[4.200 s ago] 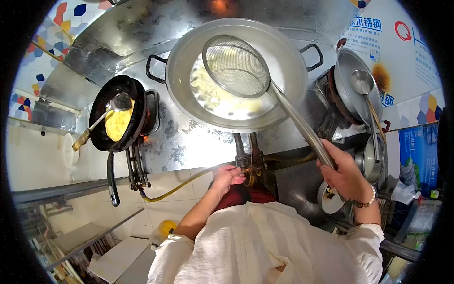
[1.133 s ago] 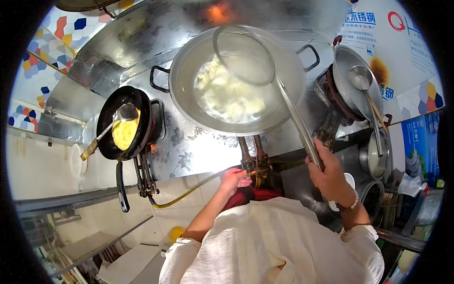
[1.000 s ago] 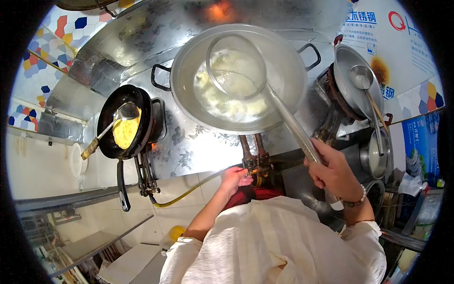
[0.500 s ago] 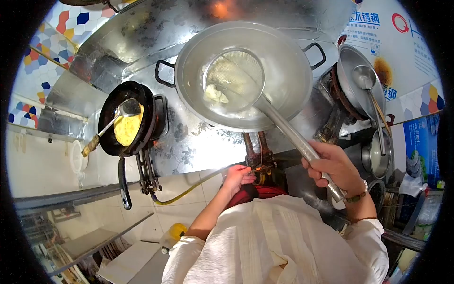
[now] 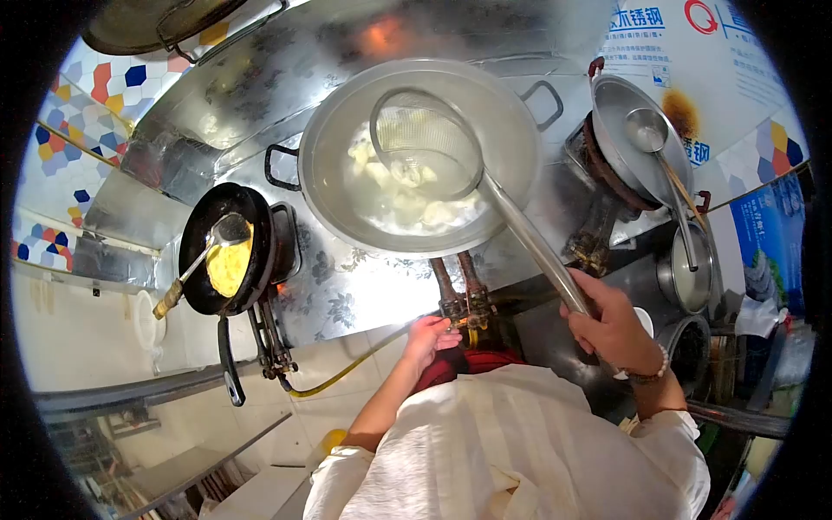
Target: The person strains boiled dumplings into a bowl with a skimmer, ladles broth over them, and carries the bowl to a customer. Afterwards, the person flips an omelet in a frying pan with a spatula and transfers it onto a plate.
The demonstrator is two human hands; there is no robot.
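Note:
My right hand [image 5: 614,322] is wrapped round the long metal handle of a mesh strainer [image 5: 426,140]. The strainer's round head is tilted over the large two-handled pot [image 5: 322,204]. Pale, dumpling-like pieces [image 5: 446,211] float in cloudy, steaming liquid below and beside the mesh; whether the mesh touches them I cannot tell. Low at the pot's front, my left hand [image 5: 429,340] has its fingers closed at the gas valve [image 5: 452,319] on the burner pipes.
On the left burner, a black frying pan [image 5: 201,286] holds a yellow, egg-like round [image 5: 230,270] with a ladle [image 5: 227,232] resting on it. At right stand a metal wok [image 5: 617,113] with another ladle [image 5: 646,130] and a smaller pot [image 5: 691,290]. A yellow hose [image 5: 351,368] runs below.
My right hand has lifted and tilted the strainer, and more pale pieces show in the liquid. My left hand stays at the valve. The camera view has shifted slightly.

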